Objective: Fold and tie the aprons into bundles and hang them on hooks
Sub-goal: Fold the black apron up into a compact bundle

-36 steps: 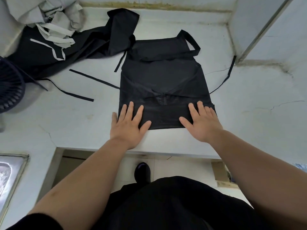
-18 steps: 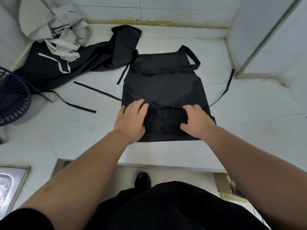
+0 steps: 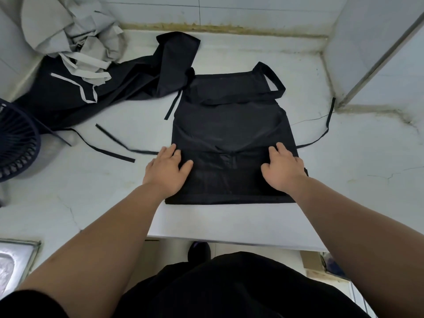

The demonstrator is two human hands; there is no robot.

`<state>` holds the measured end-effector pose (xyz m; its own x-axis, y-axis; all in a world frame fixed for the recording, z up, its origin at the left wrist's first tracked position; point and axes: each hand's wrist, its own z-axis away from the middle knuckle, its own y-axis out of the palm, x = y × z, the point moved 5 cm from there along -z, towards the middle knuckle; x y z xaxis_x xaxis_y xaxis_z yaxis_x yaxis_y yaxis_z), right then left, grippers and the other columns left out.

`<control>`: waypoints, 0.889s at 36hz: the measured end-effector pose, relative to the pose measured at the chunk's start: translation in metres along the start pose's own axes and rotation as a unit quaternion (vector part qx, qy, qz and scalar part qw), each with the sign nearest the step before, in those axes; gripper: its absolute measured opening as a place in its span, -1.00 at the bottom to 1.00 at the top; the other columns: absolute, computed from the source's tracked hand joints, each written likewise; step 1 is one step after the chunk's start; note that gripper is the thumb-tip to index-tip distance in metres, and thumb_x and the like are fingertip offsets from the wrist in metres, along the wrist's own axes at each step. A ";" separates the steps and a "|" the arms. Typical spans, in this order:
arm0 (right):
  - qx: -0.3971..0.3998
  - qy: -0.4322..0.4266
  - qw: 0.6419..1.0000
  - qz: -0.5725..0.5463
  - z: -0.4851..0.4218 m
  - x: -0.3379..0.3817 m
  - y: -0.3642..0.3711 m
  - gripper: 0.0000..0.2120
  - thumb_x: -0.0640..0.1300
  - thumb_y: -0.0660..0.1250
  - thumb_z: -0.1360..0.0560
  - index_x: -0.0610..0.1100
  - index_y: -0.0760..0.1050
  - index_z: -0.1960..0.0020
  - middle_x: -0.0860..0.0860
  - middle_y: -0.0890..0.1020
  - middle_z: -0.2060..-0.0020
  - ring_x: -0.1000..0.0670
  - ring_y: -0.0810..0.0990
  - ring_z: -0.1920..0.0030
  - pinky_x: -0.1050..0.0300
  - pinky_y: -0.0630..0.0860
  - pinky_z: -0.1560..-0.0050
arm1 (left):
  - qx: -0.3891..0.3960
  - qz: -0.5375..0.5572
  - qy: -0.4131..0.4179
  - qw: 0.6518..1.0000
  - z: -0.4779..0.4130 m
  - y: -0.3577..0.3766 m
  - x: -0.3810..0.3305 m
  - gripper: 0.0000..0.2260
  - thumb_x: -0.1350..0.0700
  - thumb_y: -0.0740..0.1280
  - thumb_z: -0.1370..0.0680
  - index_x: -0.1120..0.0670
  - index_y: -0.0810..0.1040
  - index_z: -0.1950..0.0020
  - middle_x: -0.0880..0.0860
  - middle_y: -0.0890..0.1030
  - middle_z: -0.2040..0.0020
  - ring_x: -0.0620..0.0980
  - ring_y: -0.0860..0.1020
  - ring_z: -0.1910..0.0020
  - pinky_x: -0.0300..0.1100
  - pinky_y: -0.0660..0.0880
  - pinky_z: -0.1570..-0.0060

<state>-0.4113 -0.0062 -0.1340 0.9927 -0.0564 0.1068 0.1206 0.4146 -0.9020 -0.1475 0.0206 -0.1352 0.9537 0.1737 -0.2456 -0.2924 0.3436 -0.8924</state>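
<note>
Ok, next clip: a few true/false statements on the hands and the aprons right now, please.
Both the left hand and the right hand rest on the black apron on the counter. True.
The black apron is already tied into a bundle. False: it lies flat, partly folded, ties loose.
The right hand holds the waist tie. False: it lies loose on the counter, apart from the hand.
A grey cloth heap sits at the far left. True.
</note>
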 end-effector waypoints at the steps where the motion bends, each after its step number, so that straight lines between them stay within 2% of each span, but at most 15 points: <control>1: -0.003 0.000 1.000 -0.002 -0.001 -0.001 -0.001 -0.53 -0.05 0.04 -0.57 -0.19 0.20 -0.44 -0.08 0.14 -0.49 -0.14 0.27 -0.39 -0.07 0.21 -0.38 | -0.010 0.020 -0.009 1.000 -0.001 -0.002 0.002 -0.51 -0.11 0.05 -0.65 0.08 0.19 -0.53 -0.03 0.10 -0.57 0.00 0.08 -0.54 -0.02 0.16 -0.43; 2: -0.007 -0.001 1.000 -0.001 -0.001 -0.002 -0.002 -0.54 -0.05 0.04 -0.57 -0.20 0.22 -0.42 -0.08 0.18 -0.47 -0.14 0.30 -0.37 -0.07 0.23 -0.36 | -0.026 0.035 -0.016 0.999 -0.001 -0.004 0.005 -0.56 -0.06 0.08 -0.65 0.08 0.28 -0.48 -0.02 0.20 -0.53 0.02 0.22 -0.47 -0.03 0.25 -0.35; 4: -0.017 -0.004 1.000 -0.001 0.000 -0.004 -0.003 -0.56 -0.06 0.05 -0.57 -0.20 0.25 -0.39 -0.08 0.23 -0.44 -0.14 0.35 -0.33 -0.04 0.25 -0.33 | -0.076 0.052 -0.030 0.995 -0.001 -0.008 0.013 -0.73 0.04 0.11 -0.62 0.11 0.48 -0.20 0.03 0.42 -0.35 0.06 0.44 -0.17 -0.06 0.38 -0.08; 6: -0.025 -0.003 1.000 -0.004 0.002 -0.005 -0.003 -0.58 -0.06 0.05 -0.56 -0.20 0.28 -0.37 -0.08 0.27 -0.43 -0.14 0.39 -0.29 -0.02 0.28 -0.29 | -0.121 0.066 -0.062 0.988 0.000 -0.009 0.026 -0.82 0.12 0.11 -0.58 0.16 0.46 0.03 0.08 0.50 -0.20 0.09 0.44 0.04 -0.08 0.36 0.06; 9: -0.045 0.008 0.999 -0.013 0.005 -0.010 -0.005 -0.61 -0.07 0.05 -0.56 -0.20 0.34 -0.32 -0.10 0.36 -0.33 -0.15 0.45 -0.21 0.00 0.33 -0.20 | -0.143 0.075 -0.085 0.983 0.001 -0.008 0.038 -0.85 0.16 0.12 -0.55 0.17 0.37 0.18 0.13 0.50 -0.04 0.13 0.43 0.09 -0.09 0.32 0.13; 13: -0.065 0.031 0.997 -0.027 0.011 -0.019 -0.011 -0.66 -0.08 0.07 -0.56 -0.18 0.41 -0.25 -0.06 0.47 -0.19 -0.14 0.50 -0.12 0.03 0.36 -0.08 | -0.143 0.096 -0.106 0.979 0.003 -0.012 0.039 -0.77 0.19 0.11 -0.54 0.13 0.24 0.33 0.06 0.38 0.16 0.12 0.38 0.06 -0.10 0.26 0.14; 15: -0.062 0.046 0.997 -0.028 0.013 -0.025 -0.012 -0.66 -0.04 0.10 -0.56 -0.16 0.38 -0.27 -0.06 0.47 -0.20 -0.13 0.48 -0.16 0.01 0.34 -0.09 | -0.136 0.096 -0.112 0.980 0.006 -0.012 0.038 -0.78 0.19 0.11 -0.55 0.17 0.29 0.30 0.08 0.41 0.14 0.15 0.41 -0.06 -0.07 0.31 0.11; 16: -0.059 0.052 0.997 -0.028 0.014 -0.028 -0.013 -0.64 -0.02 0.12 -0.56 -0.15 0.36 -0.29 -0.06 0.45 -0.23 -0.13 0.45 -0.19 0.00 0.34 -0.11 | -0.136 0.096 -0.113 0.980 0.010 -0.012 0.036 -0.81 0.19 0.12 -0.56 0.21 0.36 0.24 0.12 0.47 0.04 0.17 0.41 -0.14 -0.03 0.37 0.05; 18: -0.067 0.057 0.996 -0.035 0.017 -0.033 -0.014 -0.59 0.01 0.16 -0.55 -0.15 0.30 -0.33 -0.05 0.39 -0.29 -0.14 0.40 -0.25 -0.04 0.33 -0.16 | -0.148 0.103 -0.109 0.978 0.016 -0.011 0.032 -0.76 0.15 0.14 -0.59 0.24 0.55 -0.09 0.14 0.47 -0.30 0.15 0.35 -0.34 0.04 0.39 -0.19; 19: -0.074 0.050 0.995 -0.044 0.018 -0.034 -0.015 -0.56 0.01 0.17 -0.54 -0.14 0.27 -0.36 -0.05 0.36 -0.32 -0.15 0.38 -0.27 -0.05 0.32 -0.18 | -0.162 0.113 -0.101 0.975 0.020 -0.012 0.027 -0.70 0.14 0.16 -0.59 0.21 0.53 -0.25 0.12 0.41 -0.40 0.11 0.31 -0.41 0.03 0.34 -0.29; 21: -0.077 0.022 0.995 -0.056 0.020 -0.034 -0.015 -0.47 0.00 0.18 -0.55 -0.13 0.16 -0.46 -0.04 0.27 -0.41 -0.15 0.34 -0.33 -0.08 0.30 -0.25 | -0.193 0.125 -0.047 0.972 0.028 -0.011 0.013 -0.66 0.13 0.20 -0.59 0.16 0.49 -0.35 0.09 0.38 -0.44 0.07 0.29 -0.44 -0.01 0.29 -0.37; 24: -0.071 0.000 0.997 -0.043 0.023 -0.031 -0.015 -0.42 0.00 0.14 -0.56 -0.10 0.06 -0.52 -0.04 0.24 -0.45 -0.15 0.31 -0.38 -0.10 0.28 -0.29 | -0.172 0.119 0.061 0.976 0.039 -0.004 -0.015 -0.68 0.10 0.26 -0.58 0.11 0.53 -0.32 0.05 0.45 -0.39 0.04 0.35 -0.40 -0.09 0.26 -0.40; 26: -0.096 -0.013 0.995 -0.026 0.027 -0.028 -0.016 -0.50 0.01 0.12 -0.57 -0.07 0.19 -0.48 -0.05 0.28 -0.43 -0.14 0.31 -0.38 -0.06 0.25 -0.30 | -0.146 0.079 0.104 0.981 0.048 0.003 -0.030 -0.67 0.01 0.25 -0.58 0.04 0.55 -0.30 -0.01 0.47 -0.37 0.00 0.37 -0.38 -0.10 0.19 -0.41; 29: -0.150 -0.088 0.984 -0.029 0.037 -0.016 -0.017 -0.64 0.03 0.17 -0.56 -0.03 0.47 -0.31 -0.03 0.46 -0.28 -0.12 0.44 -0.25 0.03 0.29 -0.25 | -0.090 -0.047 0.111 0.989 0.057 0.017 -0.041 -0.64 -0.11 0.12 -0.62 -0.11 0.45 -0.39 -0.15 0.36 -0.44 -0.10 0.18 -0.48 0.04 -0.13 -0.47; 32: -0.057 -0.136 0.988 -0.051 0.048 -0.006 -0.008 -0.56 0.17 0.22 -0.52 0.00 0.48 -0.31 0.01 0.46 -0.29 -0.09 0.46 -0.25 0.04 0.28 -0.32 | -0.042 -0.073 0.090 0.992 0.060 0.025 -0.039 -0.53 -0.23 0.05 -0.60 -0.13 0.29 -0.48 -0.13 0.22 -0.51 -0.10 0.07 -0.52 0.07 -0.19 -0.49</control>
<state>-0.4177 0.0340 -0.1072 0.9422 0.1596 0.2947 0.2345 0.3142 -0.9199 -0.1965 0.0775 -0.1256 0.9849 -0.0416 -0.1681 -0.1505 0.2745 -0.9497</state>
